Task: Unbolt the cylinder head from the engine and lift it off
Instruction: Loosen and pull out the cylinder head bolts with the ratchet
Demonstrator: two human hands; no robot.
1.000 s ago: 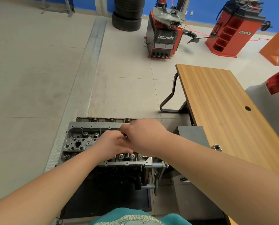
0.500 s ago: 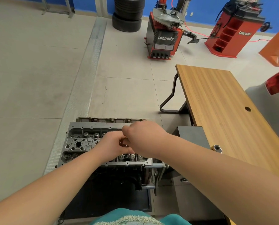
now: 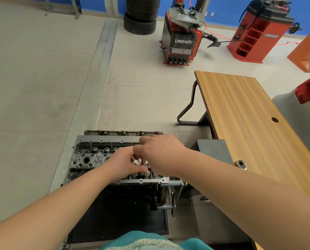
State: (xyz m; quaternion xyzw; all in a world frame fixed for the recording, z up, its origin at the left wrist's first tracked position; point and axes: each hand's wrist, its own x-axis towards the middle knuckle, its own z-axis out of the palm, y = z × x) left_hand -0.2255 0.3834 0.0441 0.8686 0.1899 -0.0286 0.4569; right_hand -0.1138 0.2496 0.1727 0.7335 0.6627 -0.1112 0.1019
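The grey aluminium cylinder head (image 3: 89, 159) sits on top of the dark engine block (image 3: 132, 197), with valve springs and bolt holes showing on its left half. Both hands meet over its right-middle part. My left hand (image 3: 120, 164) curls its fingers around a small shiny metal piece (image 3: 138, 161). My right hand (image 3: 160, 154) comes from the right, fingers bent down onto the same piece. What the piece is cannot be told. The right half of the head is mostly hidden under my hands.
A wooden desk (image 3: 250, 123) stands close on the right, a small black knob (image 3: 241, 164) at its near edge. A grey cabinet (image 3: 212, 150) sits between desk and engine. Far back stand a tyre changer (image 3: 183, 38), a red balancer (image 3: 255, 35) and stacked tyres (image 3: 141, 15).
Both hands stay over the same spot on the head. They have parted a little, so the shiny metal piece now shows between them.
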